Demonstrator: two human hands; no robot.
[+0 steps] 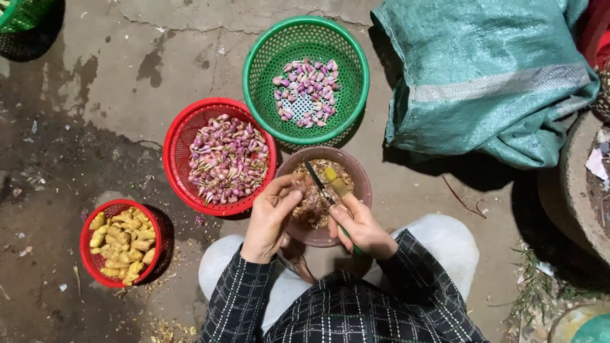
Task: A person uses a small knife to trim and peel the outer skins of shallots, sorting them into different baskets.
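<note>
2 hands [273,216] [359,222] peel amid 4 baskets [260,82]: 3 red, 1 green.

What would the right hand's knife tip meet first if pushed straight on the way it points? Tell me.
The knife in the right hand points up-left over the brown bowl. It would probably meet the bowl's far rim first, then the red basket of shallots; height is unclear.

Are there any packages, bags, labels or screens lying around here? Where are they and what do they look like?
Sack: top right on the floor, large woven teal-green bag with a pale stripe, crumpled.
Paper scrap: far right edge, small, white, on a round stone-like block.
No labels, signs or screens show.
</note>
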